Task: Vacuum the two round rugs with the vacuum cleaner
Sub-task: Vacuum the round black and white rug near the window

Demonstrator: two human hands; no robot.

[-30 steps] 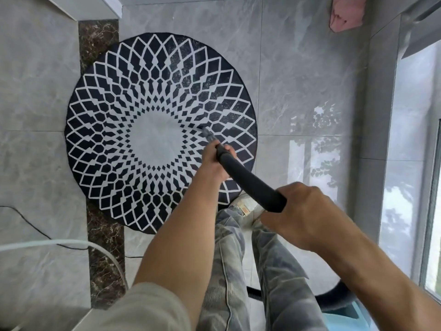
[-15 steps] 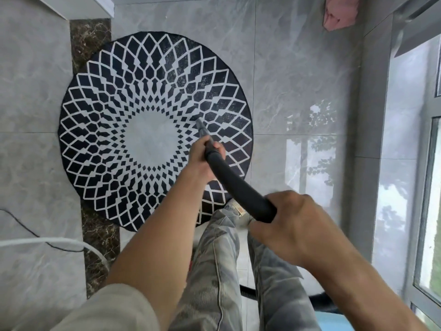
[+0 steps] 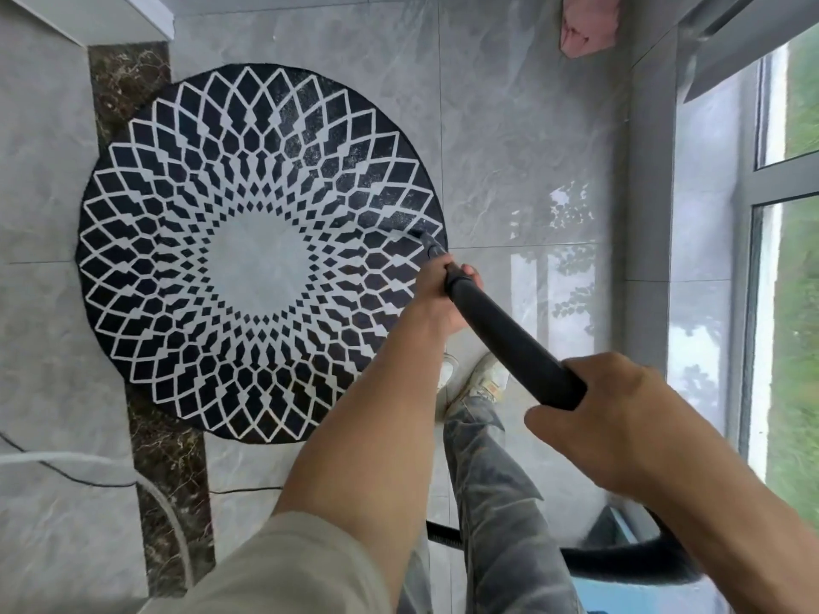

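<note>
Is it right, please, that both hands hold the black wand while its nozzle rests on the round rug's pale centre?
Not quite: the head view shows the nozzle near the right rim of the round rug, on the dark pattern, not the pale centre. Left hand and right hand do hold the black wand.

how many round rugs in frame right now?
1. The black-and-white patterned round rug lies on the grey tile floor, left of centre; the black vacuum tube has its nozzle near the rug's right edge. A second rug may be outside the frame.

Grey tiled floor (image 3: pixel 509 126) under round black-and-white rug (image 3: pixel 261 254), pink cloth (image 3: pixel 587 24), black cable (image 3: pixel 66 474)
</note>
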